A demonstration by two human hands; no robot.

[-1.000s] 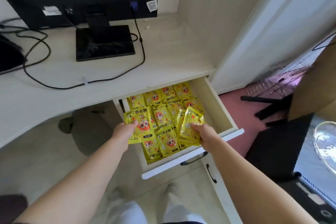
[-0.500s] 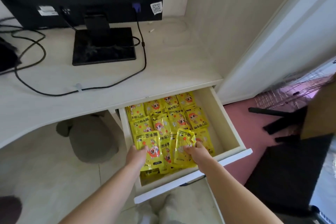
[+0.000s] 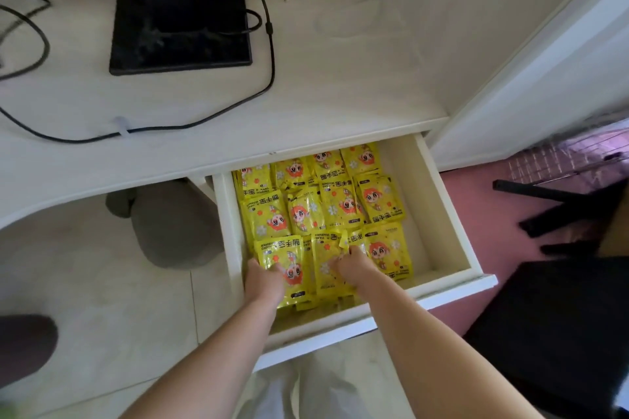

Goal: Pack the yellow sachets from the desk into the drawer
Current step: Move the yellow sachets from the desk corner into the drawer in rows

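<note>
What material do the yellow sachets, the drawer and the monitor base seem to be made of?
Yellow sachets: probably glossy plastic film; they crinkle and show light glints on the printed faces.
Drawer: seems white painted or laminated board, matte, with flat, straight-edged walls.
Monitor base: black and shiny, with reflections and smudges on top; plastic or coated metal, I cannot tell which.

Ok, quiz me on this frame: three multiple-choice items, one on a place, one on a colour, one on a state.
1. Where do both hands rest?
A) desk top B) sachets at the drawer's front C) drawer handle
2. The monitor base is:
A) white B) black C) yellow
3. The drawer is:
A) open B) shut C) off its rails, on the floor

Key: 1 B, the left hand and right hand press on front-row yellow sachets. 2 B, the monitor base is black. 3 A, the drawer is pulled out.
</note>
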